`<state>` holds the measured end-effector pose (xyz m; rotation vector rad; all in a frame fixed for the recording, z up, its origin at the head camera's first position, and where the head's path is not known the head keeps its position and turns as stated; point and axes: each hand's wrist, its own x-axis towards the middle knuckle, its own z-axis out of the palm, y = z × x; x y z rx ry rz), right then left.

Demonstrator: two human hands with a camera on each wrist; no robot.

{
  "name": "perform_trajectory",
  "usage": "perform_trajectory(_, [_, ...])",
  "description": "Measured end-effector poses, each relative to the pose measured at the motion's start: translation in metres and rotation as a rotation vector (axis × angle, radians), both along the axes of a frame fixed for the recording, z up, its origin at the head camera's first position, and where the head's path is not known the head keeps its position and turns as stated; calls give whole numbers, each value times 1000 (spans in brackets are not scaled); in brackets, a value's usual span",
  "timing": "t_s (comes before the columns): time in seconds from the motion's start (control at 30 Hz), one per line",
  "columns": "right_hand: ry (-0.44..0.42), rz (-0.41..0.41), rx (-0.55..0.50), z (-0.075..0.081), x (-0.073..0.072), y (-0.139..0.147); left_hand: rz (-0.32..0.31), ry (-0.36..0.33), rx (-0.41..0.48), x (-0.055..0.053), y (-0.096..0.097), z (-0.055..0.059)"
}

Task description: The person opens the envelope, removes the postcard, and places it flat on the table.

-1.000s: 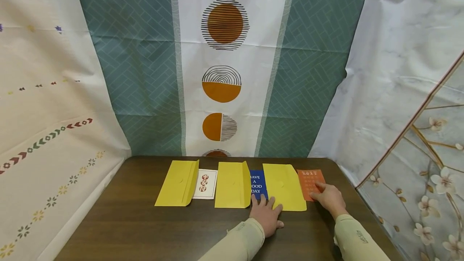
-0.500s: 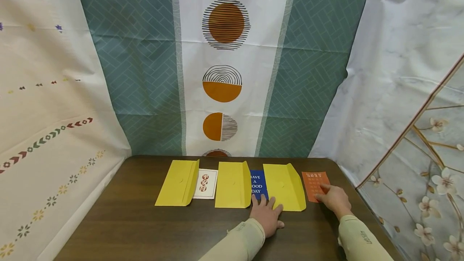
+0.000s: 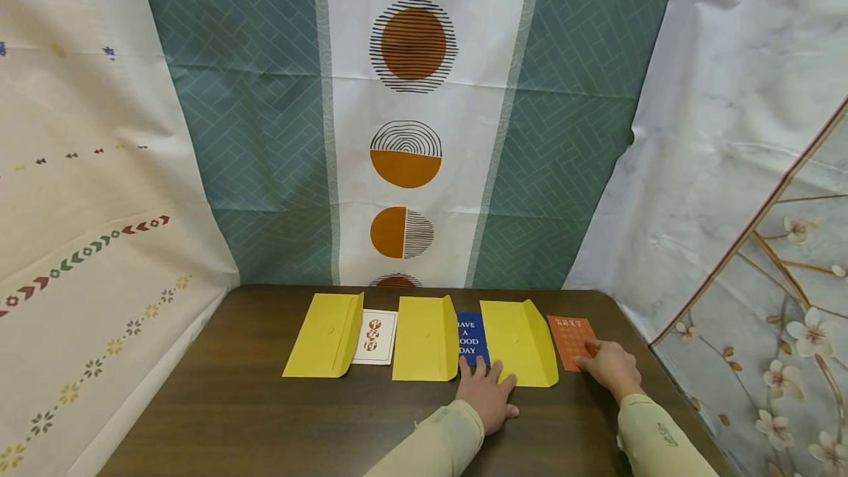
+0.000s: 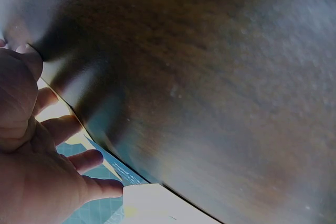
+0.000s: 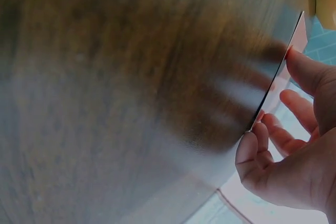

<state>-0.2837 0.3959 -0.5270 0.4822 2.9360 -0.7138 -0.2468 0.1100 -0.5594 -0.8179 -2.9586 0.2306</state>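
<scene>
An orange card (image 3: 571,341) with pale printed writing lies slightly turned on the table, just right of the third yellow envelope (image 3: 520,344). My right hand (image 3: 611,368) holds that card by its lower part, thumb at its near edge and curled fingers along its right side. In the right wrist view, the thumb (image 5: 304,72) and fingers touch the card's edge. My left hand (image 3: 486,392) rests with spread, fairly straight fingers on the near edges of a blue card (image 3: 472,333) and the third envelope. The left wrist view shows the outstretched fingers (image 4: 86,161) at those edges.
Two more yellow envelopes (image 3: 321,337) lie to the left in the row, with a white card (image 3: 375,337) with red characters between them. Flaps point right. The dark wooden table (image 3: 298,425) ends at a patterned hanging cloth (image 3: 404,109) behind, with pale cloths at both sides.
My right hand moved the orange card right, off the third envelope's edge, baring its flap. Then the card's far end turned slightly left. My left hand has stayed in place.
</scene>
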Motion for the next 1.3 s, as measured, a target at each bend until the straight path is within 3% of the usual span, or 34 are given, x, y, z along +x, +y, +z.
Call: perform_trajectory(1.3, [12, -24, 0, -4, 1, 1, 0, -31, 16, -1, 1, 0])
